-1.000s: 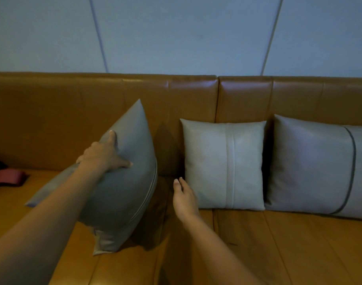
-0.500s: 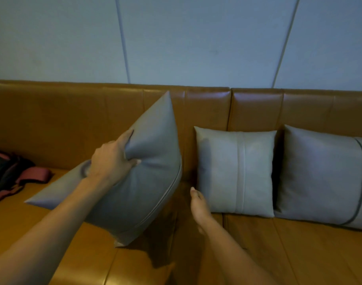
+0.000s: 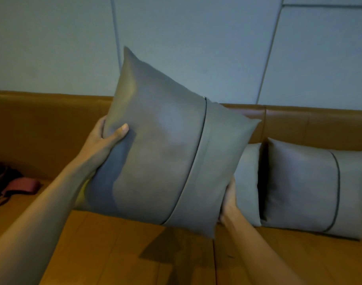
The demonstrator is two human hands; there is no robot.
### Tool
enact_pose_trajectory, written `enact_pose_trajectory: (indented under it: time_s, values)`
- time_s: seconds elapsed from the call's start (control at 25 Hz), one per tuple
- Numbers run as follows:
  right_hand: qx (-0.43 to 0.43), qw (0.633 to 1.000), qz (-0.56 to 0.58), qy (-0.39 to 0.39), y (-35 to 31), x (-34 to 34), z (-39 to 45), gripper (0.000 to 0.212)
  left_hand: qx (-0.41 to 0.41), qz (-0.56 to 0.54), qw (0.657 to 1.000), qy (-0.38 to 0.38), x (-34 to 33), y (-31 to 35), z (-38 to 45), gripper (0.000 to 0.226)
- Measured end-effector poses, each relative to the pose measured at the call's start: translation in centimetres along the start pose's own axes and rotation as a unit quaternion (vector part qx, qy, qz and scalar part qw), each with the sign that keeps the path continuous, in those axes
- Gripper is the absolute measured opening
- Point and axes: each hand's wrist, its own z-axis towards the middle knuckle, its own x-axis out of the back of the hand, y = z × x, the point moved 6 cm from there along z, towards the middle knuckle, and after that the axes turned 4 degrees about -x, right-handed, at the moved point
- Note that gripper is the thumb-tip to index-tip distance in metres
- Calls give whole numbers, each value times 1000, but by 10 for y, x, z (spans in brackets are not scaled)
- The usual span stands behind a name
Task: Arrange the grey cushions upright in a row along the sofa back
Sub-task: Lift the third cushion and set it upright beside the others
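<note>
The left hand point(image 3: 105, 138) and right hand point(image 3: 229, 199) clamp a smooth, square grey cushion point(image 3: 165, 147) from both sides — lifted, tilted, above the tan leather sofa point(image 3: 42, 128). At three o'clock, two grey cushions — a small one point(image 3: 247, 182), a wider piped one point(image 3: 311, 188) — stand upright against the backrest.

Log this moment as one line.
held cushion: lifted, tilted | left hand: gripping | right hand: gripping | two cushions: upright against sofa back

We only see two bare forearms, no sleeves, watch or rings on left hand point(image 3: 103, 138) or right hand point(image 3: 229, 200).
</note>
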Motion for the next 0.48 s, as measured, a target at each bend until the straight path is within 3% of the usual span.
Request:
enact_pose_trajectory:
  time_s: [0.24, 0.36, 0.48]
  values:
    - [15, 998, -11, 58, -4, 61, 12, 84, 92, -58, 994, 33, -31, -97, -18, 72]
    - [49, 993, -16, 104, -3, 85, 12, 76, 121, -82, 985, 91, -46, -143, -42, 82]
    - [94, 985, -26, 145, -13, 93, 9, 64, 163, -74, 981, 79, -58, -177, -55, 86]
